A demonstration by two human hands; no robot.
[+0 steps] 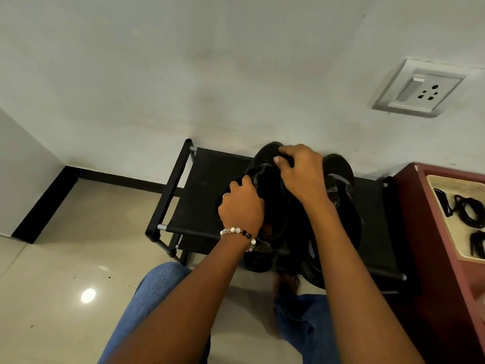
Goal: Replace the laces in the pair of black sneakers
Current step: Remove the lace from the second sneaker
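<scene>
Two sneakers point(273, 195) beside lace tray point(443, 222)

There were two black sneakers point(265, 195) point(338, 185), two hands point(241, 206) point(301, 172), one black shoe rack point(204, 185), one bead bracelet point(237, 232), one wall socket point(420, 88), and one tray point(446, 219) of black laces point(469, 210).

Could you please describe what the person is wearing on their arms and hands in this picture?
Both forearms are bare, with no sleeves showing. The left hand has a beaded bracelet at the wrist, with pale pearl-like, clear and dark beads, and what looks like a ring on one finger. The right hand wears nothing visible.
</scene>
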